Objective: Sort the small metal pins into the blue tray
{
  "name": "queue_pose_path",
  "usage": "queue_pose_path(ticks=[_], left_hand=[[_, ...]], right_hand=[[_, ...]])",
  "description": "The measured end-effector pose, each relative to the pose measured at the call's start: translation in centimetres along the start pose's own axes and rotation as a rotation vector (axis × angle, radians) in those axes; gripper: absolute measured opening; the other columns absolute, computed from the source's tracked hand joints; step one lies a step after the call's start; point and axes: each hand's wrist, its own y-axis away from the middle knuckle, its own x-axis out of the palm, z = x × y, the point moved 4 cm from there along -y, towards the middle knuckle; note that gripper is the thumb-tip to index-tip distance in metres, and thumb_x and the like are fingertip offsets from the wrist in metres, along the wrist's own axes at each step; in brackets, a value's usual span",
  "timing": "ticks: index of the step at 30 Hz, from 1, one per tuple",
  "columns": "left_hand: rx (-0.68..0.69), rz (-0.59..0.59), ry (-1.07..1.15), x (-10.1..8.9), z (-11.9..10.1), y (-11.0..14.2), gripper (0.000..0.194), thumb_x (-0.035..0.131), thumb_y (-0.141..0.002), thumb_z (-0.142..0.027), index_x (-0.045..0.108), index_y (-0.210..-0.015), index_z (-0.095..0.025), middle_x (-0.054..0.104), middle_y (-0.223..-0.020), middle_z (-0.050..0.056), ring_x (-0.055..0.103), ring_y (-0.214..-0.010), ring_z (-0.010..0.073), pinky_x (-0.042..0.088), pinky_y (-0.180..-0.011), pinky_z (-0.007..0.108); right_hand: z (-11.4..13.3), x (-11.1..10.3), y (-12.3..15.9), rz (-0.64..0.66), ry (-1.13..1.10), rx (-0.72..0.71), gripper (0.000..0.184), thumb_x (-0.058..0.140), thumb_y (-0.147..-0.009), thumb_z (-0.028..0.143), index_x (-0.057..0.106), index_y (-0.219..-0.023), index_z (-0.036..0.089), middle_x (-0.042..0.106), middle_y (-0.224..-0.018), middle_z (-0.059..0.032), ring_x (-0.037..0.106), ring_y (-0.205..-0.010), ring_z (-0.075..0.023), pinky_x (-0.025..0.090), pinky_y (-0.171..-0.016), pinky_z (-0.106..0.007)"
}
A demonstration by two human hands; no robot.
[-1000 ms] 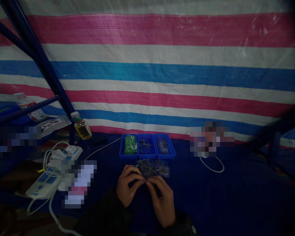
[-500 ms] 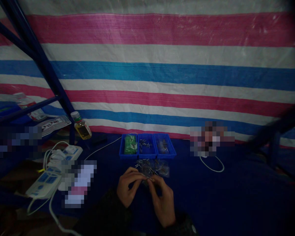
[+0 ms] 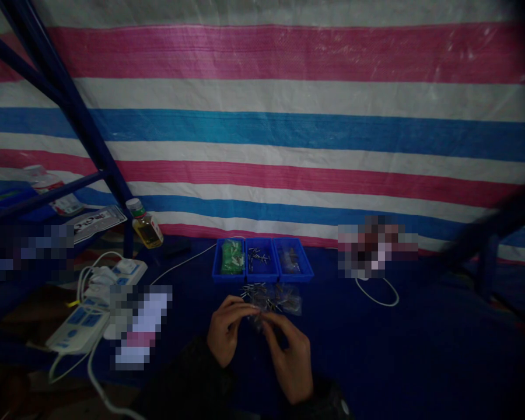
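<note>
My left hand (image 3: pixel 227 332) and my right hand (image 3: pixel 291 359) meet low in the middle over the dark blue table cover, fingertips pinched together on a tiny part that is too small and dark to name. Just beyond the fingers lies a clear plastic bag (image 3: pixel 271 297) of small metal pins. Behind it stand three small blue trays side by side: the left one (image 3: pixel 228 258) holds green pieces, the middle one (image 3: pixel 261 258) loose pins, the right one (image 3: pixel 294 259) darker small parts.
White power strips (image 3: pixel 76 326) with cables lie at the left, next to a bottle of yellow liquid (image 3: pixel 145 224) and a blue metal frame (image 3: pixel 74 116). A white cable (image 3: pixel 376 297) loops at the right. A striped tarp (image 3: pixel 289 116) hangs close behind.
Both hands stay in place; the fingers have shifted slightly around the small part, the right fingertips closing in towards the left ones.
</note>
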Motion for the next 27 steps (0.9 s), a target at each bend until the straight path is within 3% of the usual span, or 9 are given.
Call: queue_pose_path(ticks=[5, 10, 12, 15, 19, 23, 27], left_hand=[[-0.006, 0.011, -0.014, 0.0, -0.3, -0.2, 0.027, 0.053, -0.102, -0.021, 0.078, -0.111, -0.025, 0.079, -0.103, 0.009, 0.065, -0.098, 0.0243, 0.054, -0.087, 0.039], [-0.003, -0.063, -0.102, -0.3, -0.8, -0.2, 0.012, 0.067, -0.094, -0.022, 0.079, -0.093, -0.022, 0.075, -0.099, 0.01, 0.062, -0.103, 0.0268, 0.052, -0.09, 0.041], [-0.018, -0.057, -0.075, -0.2, -1.0, -0.2, 0.012, 0.066, -0.093, -0.021, 0.077, -0.088, -0.02, 0.074, -0.094, 0.009, 0.064, -0.1, 0.0262, 0.053, -0.087, 0.039], [-0.119, -0.06, -0.006, 0.0, -0.7, 0.1, 0.007, 0.066, -0.093, -0.021, 0.072, -0.091, -0.019, 0.073, -0.085, 0.006, 0.068, -0.083, 0.0212, 0.054, -0.075, 0.032], [-0.247, -0.131, 0.024, -0.1, -0.1, 0.5, 0.016, 0.069, -0.09, -0.025, 0.065, -0.104, -0.018, 0.072, -0.077, 0.002, 0.069, -0.07, 0.018, 0.052, -0.071, 0.028], [-0.273, -0.122, 0.049, -0.3, -0.1, 0.6, 0.014, 0.063, -0.094, -0.027, 0.063, -0.105, -0.018, 0.072, -0.074, 0.0, 0.07, -0.071, 0.0179, 0.052, -0.074, 0.028], [-0.28, -0.124, 0.056, -0.3, -0.2, 0.5, 0.014, 0.056, -0.099, -0.027, 0.062, -0.107, -0.018, 0.07, -0.067, -0.001, 0.069, -0.065, 0.0167, 0.051, -0.072, 0.028]], right_hand=[[0.3, -0.4, -0.2, -0.02, -0.002, -0.016, 0.014, 0.058, -0.1, 0.025, 0.071, -0.103, 0.023, 0.073, -0.101, -0.0052, 0.071, -0.092, -0.0202, 0.055, -0.084, -0.029], [0.4, -0.4, -0.2, -0.07, 0.024, -0.055, 0.015, 0.058, -0.099, 0.025, 0.07, -0.092, 0.023, 0.07, -0.101, -0.0066, 0.069, -0.095, -0.0213, 0.055, -0.086, -0.031], [0.0, -0.1, 0.0, -0.062, -0.016, -0.023, 0.012, 0.056, -0.1, 0.025, 0.068, -0.1, 0.022, 0.071, -0.096, -0.0057, 0.07, -0.086, -0.0195, 0.056, -0.079, -0.029], [-0.2, 0.2, 0.3, -0.047, -0.081, 0.033, 0.016, 0.055, -0.101, 0.027, 0.064, -0.112, 0.022, 0.072, -0.094, -0.0049, 0.069, -0.077, -0.0176, 0.056, -0.071, -0.027], [0.9, 0.2, -0.1, 0.055, -0.091, 0.004, 0.021, 0.05, -0.103, 0.027, 0.07, -0.102, 0.023, 0.071, -0.092, -0.005, 0.067, -0.078, -0.0176, 0.054, -0.074, -0.028], [1.6, -0.9, -0.5, 0.103, -0.126, 0.02, 0.022, 0.058, -0.099, 0.034, 0.075, -0.102, 0.022, 0.074, -0.098, -0.0068, 0.069, -0.088, -0.0214, 0.054, -0.078, -0.031], [1.4, -3.4, -1.9, 0.02, -0.16, 0.052, 0.046, 0.044, -0.104, 0.046, 0.078, -0.088, 0.02, 0.074, -0.083, -0.0061, 0.068, -0.075, -0.021, 0.052, -0.07, -0.031]])
